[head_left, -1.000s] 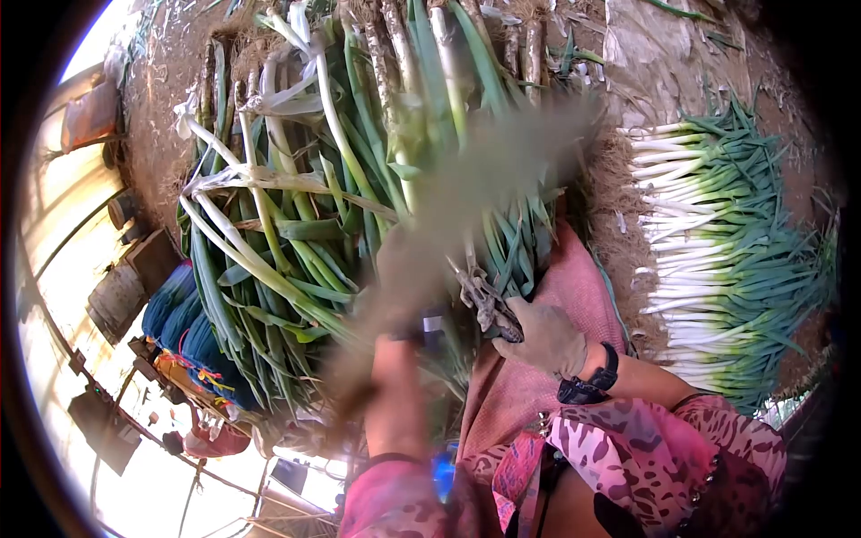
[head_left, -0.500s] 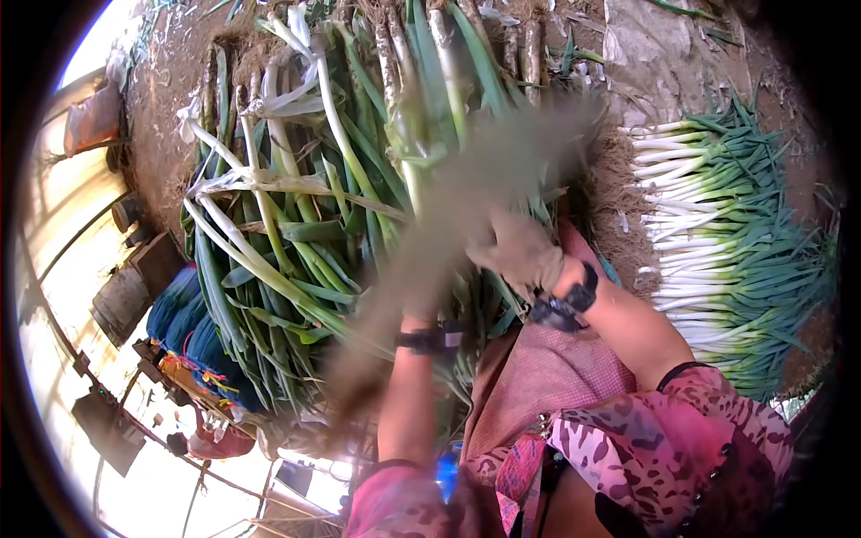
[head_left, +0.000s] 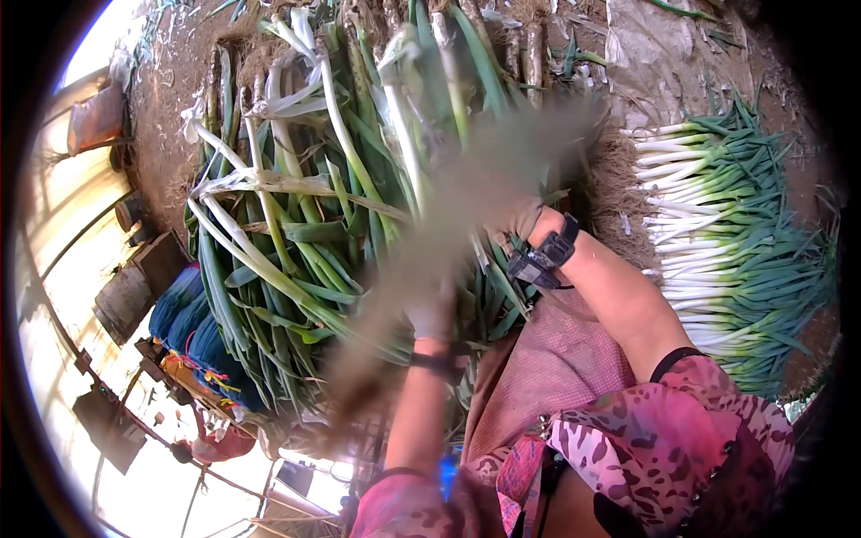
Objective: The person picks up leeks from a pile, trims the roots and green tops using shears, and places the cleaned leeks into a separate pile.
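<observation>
A large pile of long green onion stalks with dirty roots lies in front of me. My left hand, gloved, is at the pile's lower right part; a brown blur across the view hides most of its fingers. Gloved too, my right hand is bent over the stalks at the pile's right side, its fingers partly hidden by the same blur. What either hand holds cannot be made out. Peeled white-and-green onions lie in a long row on the right.
Blue bundles with colourful ties are at the lower left. A person in red is beyond them. A pale sheet lies on the soil at the top right, and a pink cloth covers my lap.
My right hand has moved slightly up and left, deeper behind the blur. My left forearm has shifted a little right and down. A white stalk near the pile's top centre shows more clearly.
</observation>
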`<state>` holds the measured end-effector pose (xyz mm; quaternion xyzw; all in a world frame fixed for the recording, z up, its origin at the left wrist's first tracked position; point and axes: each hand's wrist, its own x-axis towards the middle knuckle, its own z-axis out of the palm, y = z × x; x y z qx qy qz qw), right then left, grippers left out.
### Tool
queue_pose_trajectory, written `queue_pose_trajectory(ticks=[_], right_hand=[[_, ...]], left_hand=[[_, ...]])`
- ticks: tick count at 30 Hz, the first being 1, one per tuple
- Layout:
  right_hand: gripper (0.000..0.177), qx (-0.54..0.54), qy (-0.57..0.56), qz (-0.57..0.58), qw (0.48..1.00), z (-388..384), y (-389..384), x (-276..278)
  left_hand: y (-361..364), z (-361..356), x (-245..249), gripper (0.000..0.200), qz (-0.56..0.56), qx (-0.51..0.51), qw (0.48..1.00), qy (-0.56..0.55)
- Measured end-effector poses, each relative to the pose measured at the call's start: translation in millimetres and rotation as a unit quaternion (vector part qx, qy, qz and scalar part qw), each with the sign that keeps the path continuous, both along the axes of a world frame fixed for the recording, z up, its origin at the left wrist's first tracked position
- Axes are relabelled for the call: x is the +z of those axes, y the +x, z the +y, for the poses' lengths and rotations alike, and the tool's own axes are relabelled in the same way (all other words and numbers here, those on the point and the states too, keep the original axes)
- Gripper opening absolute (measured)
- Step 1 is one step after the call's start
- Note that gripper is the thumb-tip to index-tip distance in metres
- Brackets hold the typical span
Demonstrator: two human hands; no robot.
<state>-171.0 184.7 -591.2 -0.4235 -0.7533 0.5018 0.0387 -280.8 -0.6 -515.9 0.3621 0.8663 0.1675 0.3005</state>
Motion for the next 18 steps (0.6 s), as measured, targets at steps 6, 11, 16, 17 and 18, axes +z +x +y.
queue_pose_trajectory(ticks=[6,11,16,17,18], right_hand=[[0.050,0.032,-0.110,-0.055,0.992,-9.9,25.3,79.1],[0.049,0.020,-0.154,-0.065,0.986,36.3,-5.7,49.4],[0.049,0.043,-0.190,-0.097,0.976,37.5,-10.8,50.0],[0.048,0.038,-0.182,-0.094,0.978,29.7,-2.8,55.5],[0.048,0.034,-0.175,-0.091,0.980,20.0,5.8,61.8]], left_hand=[[11.8,-5.8,19.2,0.052,0.037,-0.030,0.997,-0.069],[20.6,-9.6,31.6,0.043,-0.028,0.052,0.994,-0.086],[19.8,-13.0,28.0,0.040,-0.056,0.069,0.996,-0.028],[20.0,-16.1,23.9,0.039,-0.075,0.087,0.993,0.004],[19.5,-20.1,19.1,0.038,-0.094,0.105,0.989,0.035]])
